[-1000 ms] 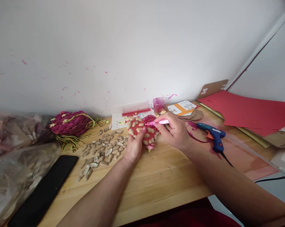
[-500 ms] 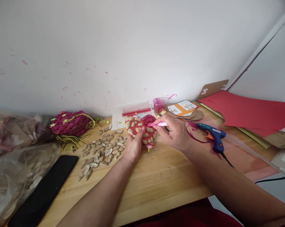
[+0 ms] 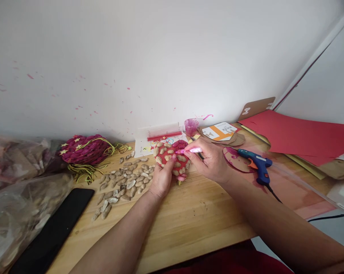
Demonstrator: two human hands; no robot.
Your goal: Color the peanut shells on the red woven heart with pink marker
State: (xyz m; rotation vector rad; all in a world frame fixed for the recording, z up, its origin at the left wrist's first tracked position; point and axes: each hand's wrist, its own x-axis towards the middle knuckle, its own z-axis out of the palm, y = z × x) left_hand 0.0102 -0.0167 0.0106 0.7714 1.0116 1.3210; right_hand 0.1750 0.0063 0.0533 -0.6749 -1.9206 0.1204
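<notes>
A round red disc (image 3: 161, 161) with peanut shells stuck on it is gripped by my left hand (image 3: 164, 176), thumb on its face. Its shells at the upper right are painted magenta; the others are bare tan. A yellowish tassel shows at its lower edge. My right hand (image 3: 210, 160) is closed on a paintbrush with a white, pink-stained handle (image 3: 195, 150). The brush's tip meets the disc near the painted shells. Loose peanut shells (image 3: 129, 177) lie on the table left of my left hand. A pink-stained cup (image 3: 191, 126) stands behind the disc.
A stack of magenta peanut discs with gold stars (image 3: 84, 148) sits at left. Plastic bags (image 3: 26, 217) and a black phone (image 3: 53, 228) lie in front of it. On the right are a blue glue gun (image 3: 260, 163), red paper (image 3: 300, 133) and cardboard pieces (image 3: 234, 140).
The disc has tilted slightly in my left hand, and the brush tip has shifted a little left across it. Everything else stays in place.
</notes>
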